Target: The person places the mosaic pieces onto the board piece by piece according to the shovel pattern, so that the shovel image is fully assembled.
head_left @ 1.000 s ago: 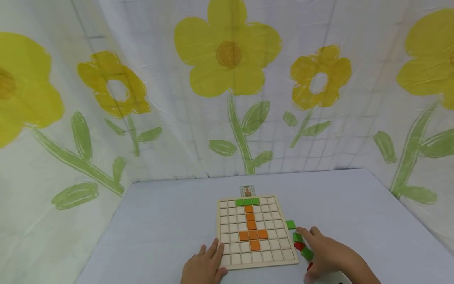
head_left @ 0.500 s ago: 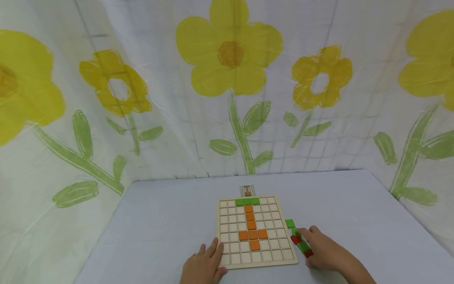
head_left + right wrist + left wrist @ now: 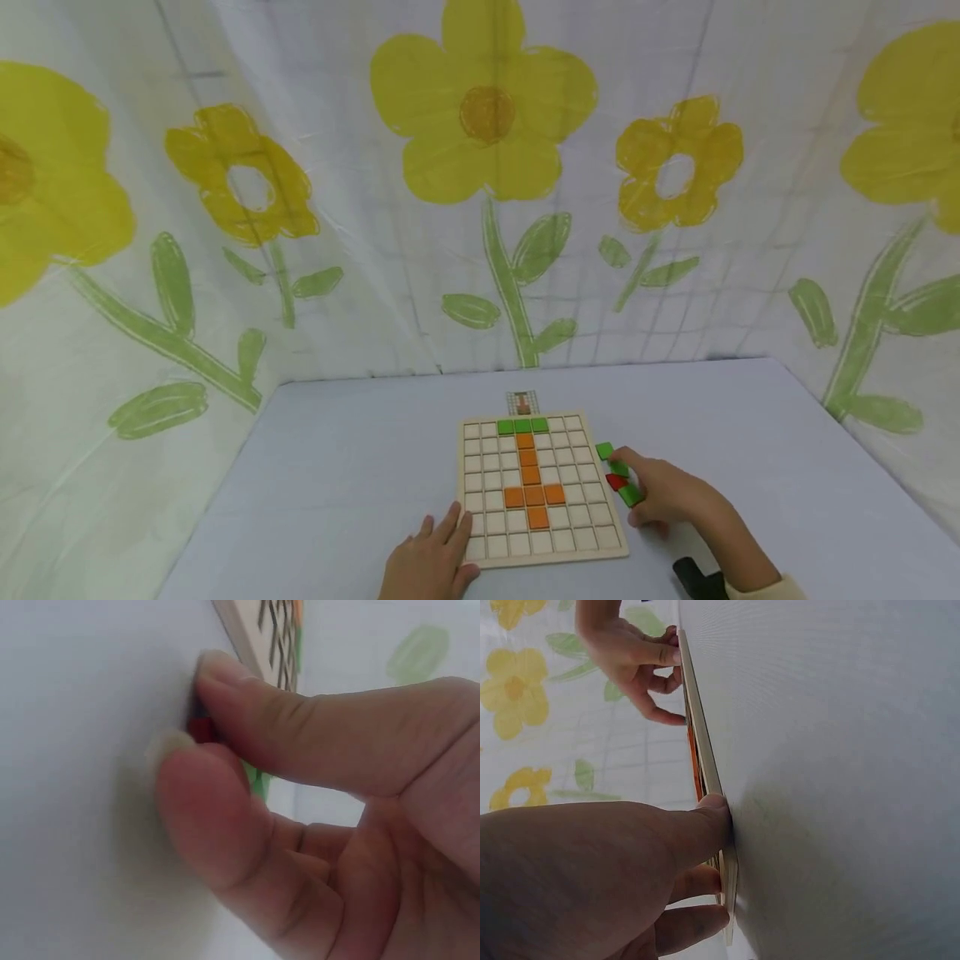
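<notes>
Orange and green tiles are filling ten cells of the board!
Loose green and red tiles are waiting unplaced beside it; the right hand is gripping some, the left hand is resting, fingers straight, on the board's edge.

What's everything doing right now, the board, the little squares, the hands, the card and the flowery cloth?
Board: flat, partly filled.
Orange squares: set in the board.
Three green squares: set in its far row.
Loose red and green squares: off the board.
Left hand: resting on the board's edge.
Right hand: curled round loose squares.
Card: behind the board.
Flowery cloth: hanging, creased.
</notes>
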Demonstrator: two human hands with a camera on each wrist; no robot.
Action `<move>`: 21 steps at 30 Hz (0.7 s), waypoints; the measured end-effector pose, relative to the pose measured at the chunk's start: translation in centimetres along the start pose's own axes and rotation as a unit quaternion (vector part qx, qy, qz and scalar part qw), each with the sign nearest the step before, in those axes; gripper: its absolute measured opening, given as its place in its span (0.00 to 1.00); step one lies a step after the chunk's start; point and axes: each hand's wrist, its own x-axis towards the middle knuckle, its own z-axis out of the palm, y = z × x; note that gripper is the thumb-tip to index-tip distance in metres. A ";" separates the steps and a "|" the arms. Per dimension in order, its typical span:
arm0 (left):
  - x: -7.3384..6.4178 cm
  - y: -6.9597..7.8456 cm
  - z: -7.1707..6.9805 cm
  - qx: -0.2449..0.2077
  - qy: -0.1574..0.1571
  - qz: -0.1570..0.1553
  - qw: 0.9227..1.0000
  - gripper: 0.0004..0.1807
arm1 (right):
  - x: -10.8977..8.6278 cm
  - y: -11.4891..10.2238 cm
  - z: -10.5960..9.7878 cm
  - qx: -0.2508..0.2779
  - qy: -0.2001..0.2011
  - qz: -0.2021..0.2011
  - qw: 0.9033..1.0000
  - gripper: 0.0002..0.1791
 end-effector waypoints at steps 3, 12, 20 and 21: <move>0.0 0.0 0.1 0.001 -0.006 -0.001 1.000 0.35 | 0.9 -0.1 -0.3 -0.013 -0.011 0.007 1.000 0.43; 0.0 -0.2 0.3 0.008 0.004 0.004 1.000 0.35 | 2.3 -0.7 -0.7 -0.016 -0.015 0.013 1.000 0.43; 0.1 -0.3 0.4 0.005 0.001 0.004 1.000 0.35 | 2.1 -0.4 -1.1 -0.015 0.006 -0.019 1.000 0.39; 0.1 -0.2 0.4 0.004 -0.001 0.004 1.000 0.35 | 2.0 -0.3 -1.2 -0.016 0.011 -0.022 1.000 0.38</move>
